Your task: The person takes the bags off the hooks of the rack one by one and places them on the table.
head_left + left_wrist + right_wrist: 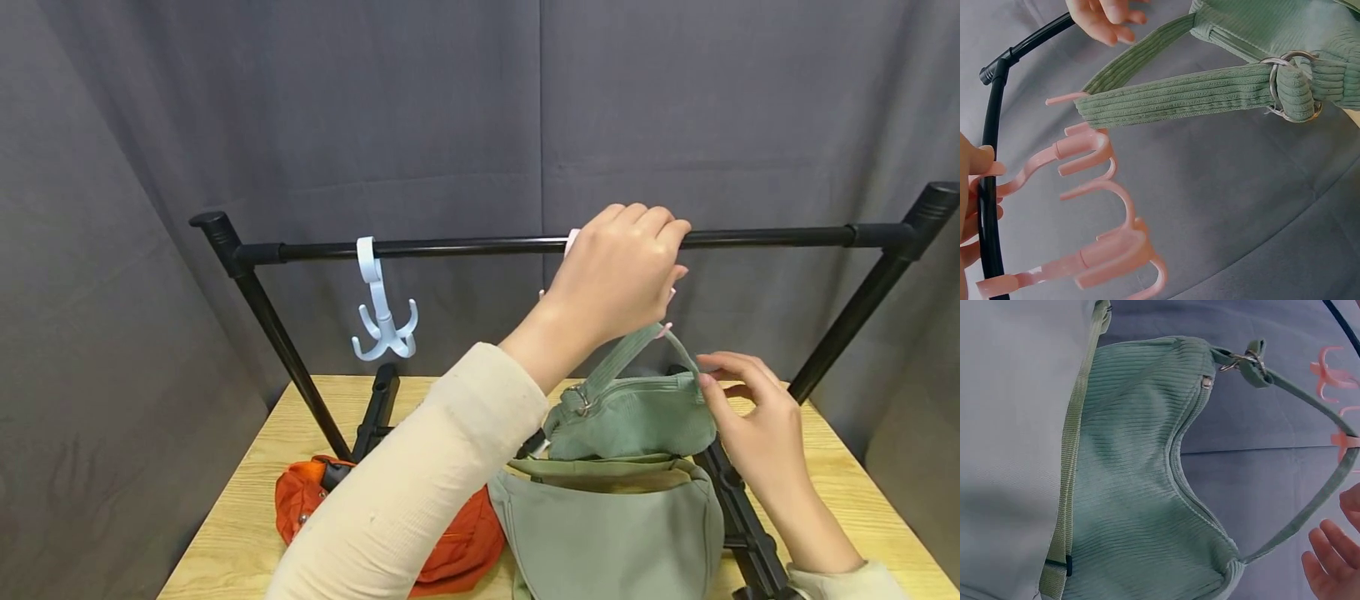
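My left hand (pixel 622 262) is up at the black bar, its fingers and thumb gripping the top of a pink multi-prong hook (pixel 1082 147) there. A green corduroy bag (pixel 637 421) hangs with its strap (pixel 1179 100) looped over a prong of that hook. Beside it on the bar is a second pink hook (pixel 1116 253), mostly hidden behind my left hand in the head view. My right hand (pixel 757 429) is by the strap's right side, fingers loosely bent; both wrist views show it apart from the strap.
A light blue multi-prong hook (pixel 384 312) hangs further left on the black bar (pixel 465 247). On the wooden table (pixel 247 500) lie a grey-green bag (pixel 615 533) in front of the hanging one and an orange-red bag (pixel 465 542), partly behind my left forearm. Black rack legs (pixel 288 346) slant at both sides.
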`<state>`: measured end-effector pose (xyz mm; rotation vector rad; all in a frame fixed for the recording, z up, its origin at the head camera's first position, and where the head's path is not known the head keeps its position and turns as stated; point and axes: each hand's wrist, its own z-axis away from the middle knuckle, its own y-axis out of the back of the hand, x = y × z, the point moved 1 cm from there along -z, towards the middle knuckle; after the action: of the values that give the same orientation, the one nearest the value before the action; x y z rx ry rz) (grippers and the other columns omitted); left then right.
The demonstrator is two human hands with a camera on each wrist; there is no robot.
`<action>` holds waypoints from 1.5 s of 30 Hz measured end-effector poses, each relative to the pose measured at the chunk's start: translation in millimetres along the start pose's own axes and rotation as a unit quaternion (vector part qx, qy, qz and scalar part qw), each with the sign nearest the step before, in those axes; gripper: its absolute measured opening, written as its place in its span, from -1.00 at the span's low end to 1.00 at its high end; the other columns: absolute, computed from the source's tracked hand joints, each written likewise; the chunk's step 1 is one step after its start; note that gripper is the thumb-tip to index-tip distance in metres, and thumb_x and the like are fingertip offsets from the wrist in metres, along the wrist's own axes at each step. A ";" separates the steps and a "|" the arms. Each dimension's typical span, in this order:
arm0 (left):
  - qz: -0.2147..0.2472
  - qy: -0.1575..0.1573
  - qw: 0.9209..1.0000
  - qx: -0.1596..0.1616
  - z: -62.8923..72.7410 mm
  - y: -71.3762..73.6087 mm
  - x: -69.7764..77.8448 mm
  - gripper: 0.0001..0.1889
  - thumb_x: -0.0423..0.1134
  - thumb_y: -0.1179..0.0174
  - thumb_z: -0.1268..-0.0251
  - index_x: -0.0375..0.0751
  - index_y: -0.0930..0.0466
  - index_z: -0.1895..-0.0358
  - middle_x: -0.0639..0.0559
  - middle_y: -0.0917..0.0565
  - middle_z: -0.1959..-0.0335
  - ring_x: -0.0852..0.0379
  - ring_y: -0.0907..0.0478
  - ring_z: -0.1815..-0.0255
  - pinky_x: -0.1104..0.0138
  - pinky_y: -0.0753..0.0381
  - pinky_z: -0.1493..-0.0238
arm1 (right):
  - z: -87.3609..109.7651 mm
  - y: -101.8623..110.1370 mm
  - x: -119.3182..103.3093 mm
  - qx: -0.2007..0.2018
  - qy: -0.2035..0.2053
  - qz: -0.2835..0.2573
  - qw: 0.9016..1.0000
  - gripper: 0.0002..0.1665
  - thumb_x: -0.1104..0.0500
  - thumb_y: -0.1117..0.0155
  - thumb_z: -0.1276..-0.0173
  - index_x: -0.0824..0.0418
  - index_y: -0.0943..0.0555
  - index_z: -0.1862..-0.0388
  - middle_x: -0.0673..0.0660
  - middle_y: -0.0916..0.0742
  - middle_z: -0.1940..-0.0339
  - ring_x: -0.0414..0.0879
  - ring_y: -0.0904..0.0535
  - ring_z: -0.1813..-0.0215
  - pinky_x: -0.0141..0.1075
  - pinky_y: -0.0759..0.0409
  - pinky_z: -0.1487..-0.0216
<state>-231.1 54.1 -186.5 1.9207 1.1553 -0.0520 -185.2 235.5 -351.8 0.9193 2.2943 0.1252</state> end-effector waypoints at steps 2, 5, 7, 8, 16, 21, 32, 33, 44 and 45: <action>-0.003 -0.001 1.000 0.003 0.3 -0.2 0.5 -0.65 -0.02 -0.04 -0.45 -0.03 -0.64 -0.14 0.19 -0.67 -0.02 0.20 -0.58 -0.07 0.41 -0.42 -0.19 | -1.5 -2.9 1.8 -0.004 -0.002 0.008 1.000 -0.70 0.50 -0.33 -0.24 0.37 -0.68 0.04 0.11 -0.69 0.13 -0.49 -0.49 0.10 -0.62 -0.40 0.09; -0.008 0.000 1.000 0.011 0.4 -0.6 0.7 -0.64 -0.01 -0.05 -0.44 -0.02 -0.64 -0.15 0.19 -0.67 -0.03 0.20 -0.57 -0.07 0.40 -0.42 -0.18 | -4.6 -6.8 3.1 -0.011 -0.011 0.027 1.000 -0.68 0.44 -0.36 -0.26 0.33 -0.67 0.00 0.19 -0.69 0.10 -0.50 -0.46 0.06 -0.61 -0.36 0.04; -0.011 0.001 1.000 0.014 0.4 -1.0 0.6 -0.63 0.00 -0.06 -0.44 -0.02 -0.63 -0.16 0.19 -0.67 -0.04 0.20 -0.57 -0.08 0.39 -0.42 -0.19 | -7.1 -8.8 3.2 -0.016 -0.019 0.037 0.999 -0.68 0.39 -0.37 -0.28 0.31 -0.67 -0.02 0.18 -0.70 0.09 -0.49 -0.44 0.06 -0.58 -0.35 0.03; -0.012 0.002 1.000 0.015 0.3 -1.3 0.5 -0.63 0.00 -0.06 -0.44 -0.02 -0.63 -0.17 0.19 -0.67 -0.05 0.20 -0.57 -0.08 0.39 -0.42 -0.19 | -8.2 -9.7 3.2 -0.018 -0.023 0.039 0.999 -0.69 0.38 -0.37 -0.29 0.30 -0.67 -0.02 0.17 -0.70 0.09 -0.48 -0.44 0.06 -0.57 -0.34 0.02; -0.010 -0.001 0.999 0.034 2.3 -2.7 3.5 -0.64 -0.01 -0.07 -0.42 -0.02 -0.63 -0.15 0.20 -0.67 -0.04 0.20 -0.58 -0.06 0.38 -0.43 -0.17 | -13.1 -13.6 4.0 -0.013 -0.012 0.037 0.999 -0.69 0.41 -0.41 -0.22 0.31 -0.68 0.03 0.16 -0.72 0.14 -0.49 -0.45 0.08 -0.58 -0.35 0.04; -0.013 0.001 0.999 0.042 4.4 -2.9 2.4 -0.64 0.00 -0.07 -0.42 0.00 -0.63 -0.15 0.23 -0.67 -0.05 0.21 -0.58 -0.06 0.39 -0.41 -0.17 | -17.1 -17.3 3.2 -0.001 -0.003 0.031 1.000 -0.77 0.43 -0.38 -0.24 0.33 -0.70 0.11 0.16 -0.72 0.23 -0.47 -0.48 0.15 -0.55 -0.39 0.11; 0.027 0.003 0.998 0.055 5.4 -2.6 3.6 -0.66 -0.08 -0.09 -0.41 -0.08 -0.64 -0.12 0.17 -0.68 -0.04 0.18 -0.59 0.00 0.42 -0.50 -0.06 | -21.8 -17.1 -1.4 0.025 -0.029 0.016 0.999 -0.84 0.34 -0.35 -0.33 0.31 -0.72 0.12 0.07 -0.74 0.28 -0.50 -0.52 0.27 -0.56 -0.46 0.23; 0.025 0.005 0.998 0.057 5.5 -2.5 3.9 -0.66 -0.08 -0.09 -0.41 -0.08 -0.64 -0.12 0.17 -0.68 -0.04 0.18 -0.59 0.01 0.42 -0.52 -0.04 | -22.9 -16.7 -2.0 0.027 -0.030 0.016 0.999 -0.84 0.33 -0.35 -0.33 0.30 -0.72 0.12 0.01 -0.73 0.29 -0.50 -0.53 0.28 -0.56 -0.46 0.24; 0.000 0.015 0.998 0.065 5.4 -0.9 6.6 -0.65 -0.05 -0.12 -0.40 -0.09 -0.65 -0.12 0.14 -0.69 0.01 0.17 -0.59 0.05 0.41 -0.54 0.01 | -42.1 -7.7 -14.7 0.035 -0.014 0.023 0.999 -0.84 0.31 -0.36 -0.32 0.31 -0.74 0.14 -0.31 -0.66 0.29 -0.50 -0.51 0.25 -0.55 -0.43 0.23; -0.004 0.017 0.998 0.064 4.9 -0.5 7.2 -0.65 -0.04 -0.12 -0.40 -0.09 -0.64 -0.12 0.14 -0.69 0.02 0.17 -0.59 0.06 0.41 -0.54 0.02 | -44.3 -6.2 -16.0 0.036 -0.008 0.028 0.999 -0.84 0.31 -0.35 -0.31 0.31 -0.74 0.14 -0.36 -0.63 0.29 -0.52 -0.51 0.25 -0.56 -0.43 0.23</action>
<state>-225.6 55.8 -193.1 2.0355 1.2075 -0.1008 -207.0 227.0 -310.5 1.0176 2.2711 0.0593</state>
